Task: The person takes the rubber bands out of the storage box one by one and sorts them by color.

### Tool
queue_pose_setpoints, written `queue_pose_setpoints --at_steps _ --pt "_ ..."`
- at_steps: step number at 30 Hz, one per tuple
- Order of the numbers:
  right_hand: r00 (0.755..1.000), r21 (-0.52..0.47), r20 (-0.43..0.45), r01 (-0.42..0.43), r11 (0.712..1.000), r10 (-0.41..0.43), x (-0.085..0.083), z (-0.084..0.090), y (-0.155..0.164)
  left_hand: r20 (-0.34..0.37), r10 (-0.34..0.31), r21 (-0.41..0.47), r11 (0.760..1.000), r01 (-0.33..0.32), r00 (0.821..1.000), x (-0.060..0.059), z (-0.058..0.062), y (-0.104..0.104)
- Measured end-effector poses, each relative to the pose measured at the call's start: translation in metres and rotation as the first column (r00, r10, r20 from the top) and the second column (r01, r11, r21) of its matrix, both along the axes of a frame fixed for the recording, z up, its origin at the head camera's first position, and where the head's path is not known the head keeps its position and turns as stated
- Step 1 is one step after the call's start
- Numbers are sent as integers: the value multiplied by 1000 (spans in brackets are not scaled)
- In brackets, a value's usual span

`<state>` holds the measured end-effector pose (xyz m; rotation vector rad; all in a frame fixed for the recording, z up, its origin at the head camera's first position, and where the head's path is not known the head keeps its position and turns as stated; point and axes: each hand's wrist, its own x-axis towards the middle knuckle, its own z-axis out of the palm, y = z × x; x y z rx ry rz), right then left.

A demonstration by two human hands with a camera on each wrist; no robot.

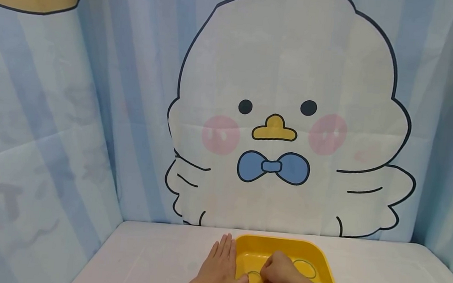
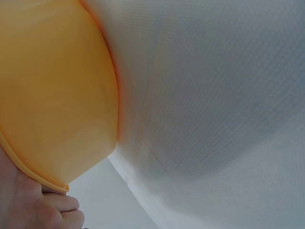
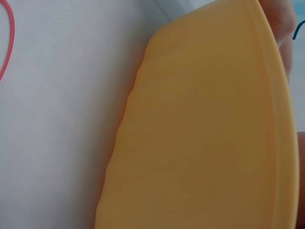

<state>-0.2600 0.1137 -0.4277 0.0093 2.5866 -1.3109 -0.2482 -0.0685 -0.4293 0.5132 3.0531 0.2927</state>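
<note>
A blue-striped cloth backdrop (image 1: pixel 92 103) printed with a big white cartoon chick (image 1: pixel 285 119) hangs behind a white table (image 1: pixel 151 256). In the head view, a yellow tray (image 1: pixel 282 246) sits at the near middle of the table, and both hands are at it. The left hand (image 1: pixel 219 271) lies flat with straight fingers along the tray's left outer wall, its thumb hooked over the rim. The right hand (image 1: pixel 281 274) is down inside the tray with its fingers curled together over a thin green rubber band (image 1: pixel 254 281) lying on the tray floor; whether it actually pinches the band cannot be told from here. A second green band (image 1: pixel 305 268) lies on the tray floor just to the right of that hand, untouched.

The left wrist view shows none of the bands: only the tray's orange-yellow outer wall (image 2: pixel 52 90) close up, white cloth (image 2: pixel 214 105) beside it, and fingertips (image 2: pixel 62 212) of the left hand tucked under the rim at the bottom edge.

The right wrist view is likewise filled by the tray's outer wall (image 3: pixel 200 133) (the inside is hidden). It adds one thing the head view misses: a thin red band (image 3: pixel 9 40) lying on the white surface at the upper left, well apart from the tray.
</note>
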Motion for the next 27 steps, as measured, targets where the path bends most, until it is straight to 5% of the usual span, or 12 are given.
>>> queue_pose_setpoints --at_steps 14,27 --pt "999 -82 43 13 997 -9 1 2 4 -23 -26 16 1000 26 999 -1 0 -1" --pt "1000 -37 8 3 999 -2 0 2 2 -13 -1 5 1000 1 1000 -2 -3 0"
